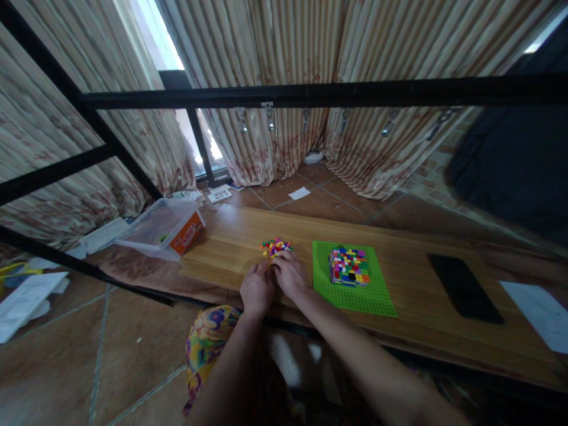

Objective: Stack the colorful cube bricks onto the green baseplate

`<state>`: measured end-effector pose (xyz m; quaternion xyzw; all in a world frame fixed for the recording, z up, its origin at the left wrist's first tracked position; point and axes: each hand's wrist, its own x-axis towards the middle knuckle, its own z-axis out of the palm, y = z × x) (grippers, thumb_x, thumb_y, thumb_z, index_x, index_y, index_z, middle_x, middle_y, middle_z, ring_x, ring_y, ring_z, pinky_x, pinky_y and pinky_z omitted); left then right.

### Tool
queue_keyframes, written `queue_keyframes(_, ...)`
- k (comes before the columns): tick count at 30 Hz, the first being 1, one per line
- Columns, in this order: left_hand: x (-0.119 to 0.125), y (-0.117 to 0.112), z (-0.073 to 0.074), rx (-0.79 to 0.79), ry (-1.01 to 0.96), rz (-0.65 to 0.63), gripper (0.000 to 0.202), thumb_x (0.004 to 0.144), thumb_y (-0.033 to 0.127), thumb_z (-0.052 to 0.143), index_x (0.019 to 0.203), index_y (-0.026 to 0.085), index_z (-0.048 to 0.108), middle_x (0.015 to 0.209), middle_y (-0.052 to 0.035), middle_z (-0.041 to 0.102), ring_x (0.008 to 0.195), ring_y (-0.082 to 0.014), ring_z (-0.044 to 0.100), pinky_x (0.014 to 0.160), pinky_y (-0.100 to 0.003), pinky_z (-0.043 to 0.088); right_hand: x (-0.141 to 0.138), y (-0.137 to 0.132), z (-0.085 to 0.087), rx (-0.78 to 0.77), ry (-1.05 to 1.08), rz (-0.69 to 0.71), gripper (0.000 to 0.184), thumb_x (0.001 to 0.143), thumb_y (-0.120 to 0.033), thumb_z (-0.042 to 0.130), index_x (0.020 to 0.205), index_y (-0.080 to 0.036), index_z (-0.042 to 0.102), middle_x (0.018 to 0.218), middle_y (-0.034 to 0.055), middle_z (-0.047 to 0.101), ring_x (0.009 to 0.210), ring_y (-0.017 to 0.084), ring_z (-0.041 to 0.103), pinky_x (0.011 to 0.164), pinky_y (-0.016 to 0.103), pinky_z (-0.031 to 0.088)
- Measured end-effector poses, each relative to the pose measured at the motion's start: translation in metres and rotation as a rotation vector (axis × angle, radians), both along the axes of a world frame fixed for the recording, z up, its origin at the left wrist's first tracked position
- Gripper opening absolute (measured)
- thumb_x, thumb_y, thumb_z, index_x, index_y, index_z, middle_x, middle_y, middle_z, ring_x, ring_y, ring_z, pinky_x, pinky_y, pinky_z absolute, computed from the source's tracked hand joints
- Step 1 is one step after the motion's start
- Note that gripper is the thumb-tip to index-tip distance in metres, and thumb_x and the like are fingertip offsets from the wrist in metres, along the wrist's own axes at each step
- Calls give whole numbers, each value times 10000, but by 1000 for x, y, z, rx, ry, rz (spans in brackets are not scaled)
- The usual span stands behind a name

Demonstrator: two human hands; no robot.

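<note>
1. Nearest: left hand (257, 290) over the tabletop (235, 236), fingers curled inward and nearly meeting the other hand's; how far open, and whether they hold a brick, cannot tell.
2. Right hand (289, 275) just beside it, fingers bent down at the near edge of the brick pile; a bit of yellow-orange shows by the fingertips, grip on it unclear.
3. Step in hand, my read: sorting or joining small bricks by fingertip, both hands together.
4. Next move probably calls for a fine pinch on one brick, without scattering the rest.
5. Right of the hands: green baseplate (381, 299), multicoloured brick block (348, 266) standing on it, no hand touching.
6. Just beyond the fingers: loose brick pile (277, 244), mixed colours.
7. Farther, left: clear plastic box (151, 228), orange label, something green inside.
</note>
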<state>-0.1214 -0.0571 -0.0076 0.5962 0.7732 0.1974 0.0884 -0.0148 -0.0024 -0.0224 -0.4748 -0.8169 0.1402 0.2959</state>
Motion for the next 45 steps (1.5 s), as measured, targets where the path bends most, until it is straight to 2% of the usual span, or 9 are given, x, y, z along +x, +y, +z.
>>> queue_keyframes(6, 1, -1, 1, 0, -13, 11, 331, 896, 174, 419, 1137, 238, 637, 1042, -71, 644, 974, -205, 618, 816, -292, 464, 19, -14, 1, -12, 94, 3, 178, 844, -157, 572, 811, -246, 723, 909, 57, 612, 920, 232, 537, 826, 353, 458)
queue_keyframes(11, 2, -2, 3, -12, 3, 7, 334, 896, 174, 415, 1145, 223, 632, 1046, -76, 644, 967, -205, 619, 801, -291, 461, 29, -21, 3, -5, 90, -39, 147, 812, -145, 616, 872, -233, 718, 960, 58, 606, 946, 231, 536, 855, 354, 453)
queue_keyframes(19, 2, -2, 3, 23, 7, 11, 328, 893, 181, 421, 1141, 217, 634, 1054, -66, 653, 961, -194, 616, 814, -280, 459, 18, -20, 4, -37, 12, -67, 127, 839, -205, 607, 898, -236, 715, 954, 61, 615, 965, 234, 528, 870, 352, 435)
queue_keyframes(29, 1, -1, 1, 40, 34, 7, 321, 884, 165, 437, 1121, 218, 647, 1024, -70, 658, 940, -191, 620, 779, -273, 463, 5, -21, 9, -48, -112, -135, 251, 895, -91, 432, 910, -190, 662, 968, 83, 626, 958, 228, 510, 855, 331, 413)
queue_keyframes(34, 1, -1, 3, 24, 43, 6, 318, 893, 193, 437, 1131, 223, 646, 1031, -68, 660, 913, -198, 630, 736, -280, 466, 6, -29, 12, -45, -32, -154, 224, 883, -77, 433, 904, -177, 633, 982, 93, 623, 962, 229, 522, 856, 331, 418)
queue_keyframes(39, 1, 0, 4, 26, 51, 10, 337, 894, 196, 423, 1145, 221, 645, 1039, -76, 662, 908, -214, 638, 727, -296, 473, 30, -46, 19, -93, 224, -179, 202, 886, -108, 434, 924, -174, 622, 906, 75, 644, 882, 207, 589, 795, 317, 452)
queue_keyframes(45, 0, 1, 3, 24, 45, 0, 348, 885, 203, 428, 1156, 219, 645, 1056, -81, 660, 928, -226, 639, 756, -314, 489, 91, -78, 44, -240, 540, -293, 184, 887, -261, 484, 939, -208, 652, 794, 23, 686, 720, 170, 638, 668, 278, 485)
